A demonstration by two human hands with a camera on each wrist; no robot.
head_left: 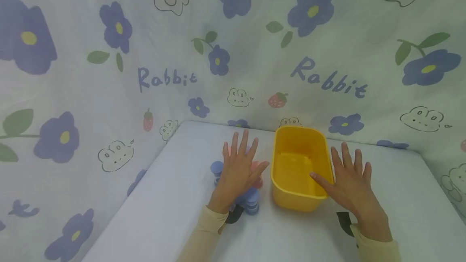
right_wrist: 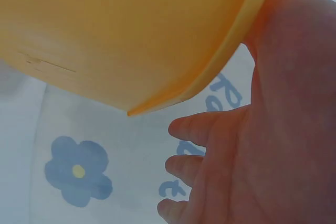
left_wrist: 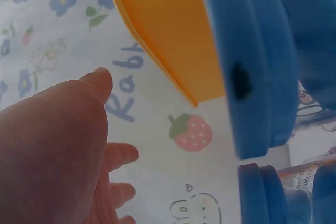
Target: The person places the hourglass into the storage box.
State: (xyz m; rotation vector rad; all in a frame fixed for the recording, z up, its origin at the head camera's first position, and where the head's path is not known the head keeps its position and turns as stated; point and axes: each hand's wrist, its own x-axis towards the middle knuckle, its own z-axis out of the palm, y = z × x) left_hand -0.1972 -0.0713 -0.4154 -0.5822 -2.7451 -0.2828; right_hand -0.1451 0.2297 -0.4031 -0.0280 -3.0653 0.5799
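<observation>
My left hand [head_left: 238, 169] hovers with fingers straight and spread, palm down, over a group of small clear containers with coloured lids. Around its edges show a blue lid [head_left: 217, 167] on the left, a pink container [head_left: 257, 182] on the right and a blue-lidded one [head_left: 252, 201] in front; the others are partly hidden. Blue lids [left_wrist: 252, 66] loom close in the left wrist view. A yellow plastic bin [head_left: 298, 202] stands upright between the hands, its bare inside floor visible. My right hand [head_left: 353, 189] is spread beside it, thumb over its right rim; contact cannot be told.
A white-covered table [head_left: 156, 209] carries everything. Behind and to the left hangs a cloth [head_left: 255, 51] printed with flowers, rabbits and strawberries. Dark straps [head_left: 344, 223] show at the wrists.
</observation>
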